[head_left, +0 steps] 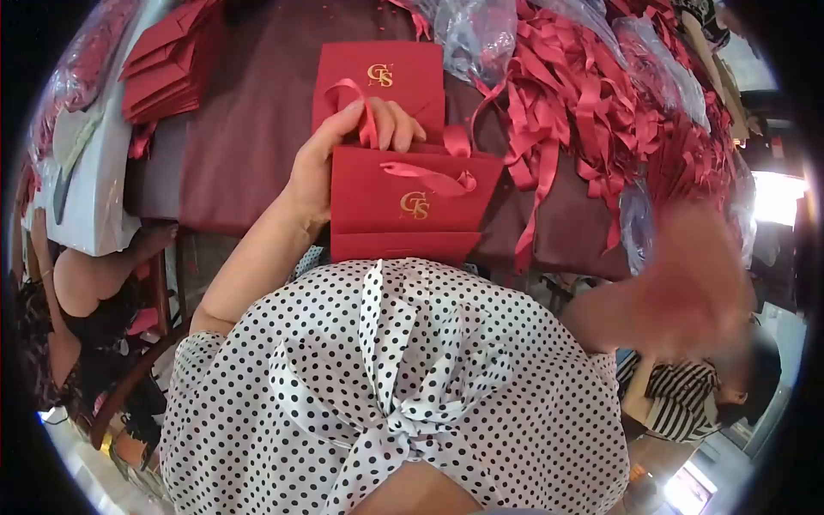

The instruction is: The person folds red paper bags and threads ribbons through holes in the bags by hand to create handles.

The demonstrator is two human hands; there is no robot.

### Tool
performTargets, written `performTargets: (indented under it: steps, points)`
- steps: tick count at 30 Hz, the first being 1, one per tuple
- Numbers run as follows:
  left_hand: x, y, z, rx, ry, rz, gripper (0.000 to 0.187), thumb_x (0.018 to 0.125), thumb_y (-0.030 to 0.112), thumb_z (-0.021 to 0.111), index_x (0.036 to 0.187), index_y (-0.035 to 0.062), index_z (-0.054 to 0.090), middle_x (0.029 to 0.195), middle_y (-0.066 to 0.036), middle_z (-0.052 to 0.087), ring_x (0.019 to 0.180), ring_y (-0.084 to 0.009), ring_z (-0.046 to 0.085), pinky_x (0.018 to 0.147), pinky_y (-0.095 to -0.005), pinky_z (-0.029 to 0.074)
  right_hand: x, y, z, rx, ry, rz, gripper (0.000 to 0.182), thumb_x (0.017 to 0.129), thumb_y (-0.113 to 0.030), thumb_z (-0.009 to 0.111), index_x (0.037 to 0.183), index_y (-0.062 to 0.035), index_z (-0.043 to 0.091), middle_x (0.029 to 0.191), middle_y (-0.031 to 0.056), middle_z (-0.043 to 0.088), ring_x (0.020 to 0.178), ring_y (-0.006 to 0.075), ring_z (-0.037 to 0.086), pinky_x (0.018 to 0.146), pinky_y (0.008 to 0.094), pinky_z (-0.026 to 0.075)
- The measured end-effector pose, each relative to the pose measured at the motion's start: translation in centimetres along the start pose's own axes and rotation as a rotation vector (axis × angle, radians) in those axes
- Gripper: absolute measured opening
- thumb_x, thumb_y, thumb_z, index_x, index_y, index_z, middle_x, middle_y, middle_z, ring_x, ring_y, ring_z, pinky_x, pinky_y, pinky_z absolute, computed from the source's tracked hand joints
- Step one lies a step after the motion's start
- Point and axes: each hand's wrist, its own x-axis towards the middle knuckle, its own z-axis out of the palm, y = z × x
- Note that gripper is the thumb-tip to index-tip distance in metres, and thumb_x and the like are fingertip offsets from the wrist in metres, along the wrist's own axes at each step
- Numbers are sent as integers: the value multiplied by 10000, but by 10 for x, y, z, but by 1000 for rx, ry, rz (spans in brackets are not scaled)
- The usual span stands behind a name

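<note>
2 red bags with gold logos, center and 12 o'clock: 1 front bag (pixel 403 210), upright, against 1 rear bag (pixel 416 73). Left hand (pixel 369 129): fingers curled at front bag's top edge, holding 1 ribbon loop (pixel 369 124). Right hand (pixel 699 283) at 3-4 o'clock, blurred, can't tell finger state. 1 bag stack (pixel 172 64) at 10-11, count unclear. 1 ribbon pile (pixel 571 103) at 1-2.

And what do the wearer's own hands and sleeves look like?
Left hand: bare, no glove, ring or watch visible. Right hand: too blurred for detail. Sleeves: white with small black polka dots, short enough to leave the forearms uncovered.
</note>
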Motion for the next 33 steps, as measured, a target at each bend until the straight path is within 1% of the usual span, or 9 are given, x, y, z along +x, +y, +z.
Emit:
performTargets:
  steps: [4, 6, 8, 13, 19, 21, 24, 27, 33]
  points:
    - [-2, -1, 4, -19, -38, 23, 369, 961, 303, 344, 731, 50, 483, 812, -88, 529, 956, -240, 477, 960, -367, 338, -11, 31, 32, -540, -238, 834, 271, 751, -325, 736, 715, -72, 647, 660, 58, 587, 647, 215, 559, 570, 347, 407]
    - [-4, -1, 7, 135, -33, 94, 375, 958, 296, 359, 717, 42, 492, 790, -89, 528, 908, -241, 493, 917, -370, 368, -49, 71, 34, -546, -521, 632, 271, 744, -281, 751, 730, -31, 646, 666, 95, 589, 655, 239, 566, 601, 334, 424]
    - [-6, -2, 10, 168, -57, 95, 382, 959, 300, 369, 711, 39, 498, 782, -90, 529, 877, -235, 497, 885, -366, 381, -60, 72, 52, -191, -557, 886, 262, 767, -271, 731, 710, -30, 643, 690, 107, 607, 661, 260, 572, 602, 339, 430]
    - [-13, -3, 6, 246, -127, 64, 397, 980, 269, 400, 684, 27, 509, 767, -77, 518, 764, -165, 466, 728, -293, 383, -60, 83, 71, 192, -4, 1355, 175, 905, -153, 608, 793, -20, 626, 690, -44, 565, 637, 38, 479, 581, 202, 379]
    - [-14, -4, 8, 268, -63, 59, 426, 1012, 231, 357, 671, 24, 504, 765, -50, 516, 695, -118, 439, 652, -257, 359, -27, 48, 47, -749, -114, 727, 162, 796, -145, 693, 911, -36, 661, 833, 62, 642, 722, 179, 607, 648, 265, 467]
    - [-14, 2, 6, 251, 2, 65, 427, 1012, 236, 359, 671, 24, 505, 761, -45, 518, 689, -113, 441, 647, -258, 359, -15, 27, -13, -826, -48, -186, 194, 834, -125, 592, 969, 7, 634, 893, 133, 646, 765, 236, 617, 686, 307, 493]
    - [-15, -1, 2, 237, 94, 96, 431, 1012, 254, 366, 675, 27, 509, 751, -33, 523, 675, -99, 446, 640, -254, 362, -7, 45, 24, -665, -63, -215, 191, 830, -118, 589, 968, 7, 633, 893, 130, 646, 766, 233, 617, 689, 307, 493]
    - [-13, 0, 6, 245, 143, 26, 429, 1011, 276, 380, 681, 38, 515, 743, -15, 525, 676, -79, 456, 634, -242, 373, -19, -114, -180, -518, -55, -246, 187, 825, -107, 584, 966, 6, 630, 894, 126, 646, 768, 228, 616, 692, 308, 494]
    - [-13, 0, 5, 217, 136, 39, 425, 1006, 301, 402, 678, 54, 515, 732, -2, 525, 668, -72, 460, 629, -242, 377, -5, -102, -148, -348, -79, -308, 181, 815, -85, 576, 963, 5, 626, 894, 116, 645, 772, 218, 615, 700, 309, 495]
